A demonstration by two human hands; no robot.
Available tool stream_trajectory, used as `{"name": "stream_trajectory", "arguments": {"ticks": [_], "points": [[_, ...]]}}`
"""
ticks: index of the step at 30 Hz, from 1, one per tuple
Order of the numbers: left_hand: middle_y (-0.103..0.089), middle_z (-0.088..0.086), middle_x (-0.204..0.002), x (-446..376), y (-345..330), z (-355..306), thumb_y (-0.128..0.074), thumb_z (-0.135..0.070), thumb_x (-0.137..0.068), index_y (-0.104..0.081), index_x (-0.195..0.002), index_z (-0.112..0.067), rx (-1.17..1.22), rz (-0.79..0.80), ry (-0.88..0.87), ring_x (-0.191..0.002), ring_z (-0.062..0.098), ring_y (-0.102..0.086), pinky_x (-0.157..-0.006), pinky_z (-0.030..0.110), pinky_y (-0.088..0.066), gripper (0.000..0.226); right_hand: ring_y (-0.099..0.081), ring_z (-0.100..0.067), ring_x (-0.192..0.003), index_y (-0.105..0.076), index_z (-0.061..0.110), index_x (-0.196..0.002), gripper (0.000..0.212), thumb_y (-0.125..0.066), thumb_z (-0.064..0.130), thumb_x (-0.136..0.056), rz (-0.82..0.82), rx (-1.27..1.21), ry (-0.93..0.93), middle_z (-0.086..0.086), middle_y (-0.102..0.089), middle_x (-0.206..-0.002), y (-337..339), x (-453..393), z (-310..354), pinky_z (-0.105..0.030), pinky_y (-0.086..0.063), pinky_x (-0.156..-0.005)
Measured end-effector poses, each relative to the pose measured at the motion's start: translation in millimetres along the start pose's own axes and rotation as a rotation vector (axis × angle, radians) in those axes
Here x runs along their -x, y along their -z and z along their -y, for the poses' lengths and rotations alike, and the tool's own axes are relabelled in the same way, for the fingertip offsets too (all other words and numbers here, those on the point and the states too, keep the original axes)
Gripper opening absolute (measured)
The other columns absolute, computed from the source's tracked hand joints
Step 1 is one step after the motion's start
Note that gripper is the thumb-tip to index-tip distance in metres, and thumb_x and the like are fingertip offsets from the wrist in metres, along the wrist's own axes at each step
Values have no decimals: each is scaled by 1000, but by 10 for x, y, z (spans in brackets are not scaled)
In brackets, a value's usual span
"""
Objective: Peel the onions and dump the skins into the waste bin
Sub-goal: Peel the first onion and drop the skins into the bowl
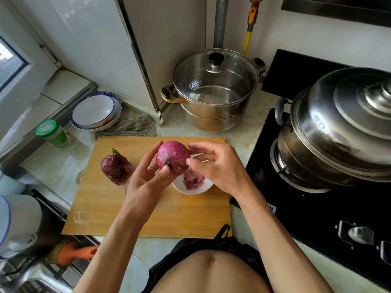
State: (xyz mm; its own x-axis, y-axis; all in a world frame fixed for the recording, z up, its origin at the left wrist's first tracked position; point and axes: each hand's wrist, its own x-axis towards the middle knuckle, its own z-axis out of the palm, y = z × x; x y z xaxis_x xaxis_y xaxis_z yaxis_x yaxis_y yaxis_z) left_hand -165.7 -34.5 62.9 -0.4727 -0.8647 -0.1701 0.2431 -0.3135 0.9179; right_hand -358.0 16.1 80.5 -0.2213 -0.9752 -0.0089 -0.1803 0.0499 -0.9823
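My left hand grips a red onion above the wooden cutting board, root end turned toward me, thumb near the root. My right hand is at the onion's right side, fingers curled, thumb tip touching its skin. Below the onion a small white bowl holds a heap of purple skins. A second, unpeeled red onion with a green sprout lies on the board to the left. A sliver of a third onion shows behind my left wrist. No waste bin is in view.
A steel pot with a glass lid stands behind the board. A big lidded steel pot sits on the black stove at right. Stacked bowls, a grey cloth and a green-capped jar lie at back left. The sink is lower left.
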Motion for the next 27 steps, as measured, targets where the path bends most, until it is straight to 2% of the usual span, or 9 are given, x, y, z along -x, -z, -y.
{"name": "stream_trajectory", "arguments": {"ticks": [3,5,7,13,17,19,25,27], "points": [[-65,19,-137,9,-28,-51,-72,-13,-87,-47,-151,-15,22,4,13,-125,41,-64,-99,42,-56,69,-71,-8,-93,-71,16,-119,40,-78,22,-80,-17,34,53,5,-73,-107,-17,11,13,-37,-61,-82],[-65,18,-136,10,-55,-85,-89,-31,-77,-47,-151,-15,22,3,23,-123,40,-65,-96,40,-57,86,-70,-10,-93,-72,18,-115,37,-78,23,-79,-34,69,101,7,-71,-106,-43,20,27,-37,-61,-82],[-63,19,-138,1,-69,-104,-93,-42,-71,-49,-150,-15,24,-6,36,-123,41,-65,-94,40,-58,95,-68,-12,-94,-72,18,-111,34,-79,20,-78,-36,94,153,7,-69,-107,-61,25,31,-37,-59,-84],[-59,22,-142,-11,-46,-145,-84,-38,-84,-50,-149,-12,99,40,90,-126,41,-63,-101,49,-55,78,-64,-12,-105,-70,12,-116,38,-80,16,-79,-23,123,305,3,-66,-115,-70,47,50,-36,-55,-89],[-65,29,-129,-33,-63,-205,-70,-48,-91,-63,-134,-6,12,27,209,-105,33,-71,-75,34,-62,60,-60,-11,-114,-66,12,-125,45,-79,16,-82,4,139,368,2,-64,-123,-76,35,88,-29,-51,-92],[-67,31,-125,-51,-68,-211,-62,-48,-94,-68,-126,-5,-42,4,258,-100,35,-71,-65,30,-62,54,-61,-9,-112,-66,11,-126,46,-79,18,-83,3,163,372,2,-66,-120,-80,24,86,-25,-50,-92],[-74,23,-108,-80,-93,-231,-60,-47,-90,-74,-118,-9,-100,5,303,-87,29,-74,-59,28,-60,50,-61,-6,-108,-66,10,-126,47,-80,17,-82,21,235,369,0,-67,-114,-25,9,84,-16,-45,-94],[-75,20,-106,-80,-95,-235,-61,-47,-89,-76,-112,-12,-114,7,309,-85,27,-74,-60,28,-61,45,-61,-6,-107,-66,10,-124,45,-80,16,-82,42,262,372,-1,-66,-112,-10,8,93,-19,-47,-95]]}}
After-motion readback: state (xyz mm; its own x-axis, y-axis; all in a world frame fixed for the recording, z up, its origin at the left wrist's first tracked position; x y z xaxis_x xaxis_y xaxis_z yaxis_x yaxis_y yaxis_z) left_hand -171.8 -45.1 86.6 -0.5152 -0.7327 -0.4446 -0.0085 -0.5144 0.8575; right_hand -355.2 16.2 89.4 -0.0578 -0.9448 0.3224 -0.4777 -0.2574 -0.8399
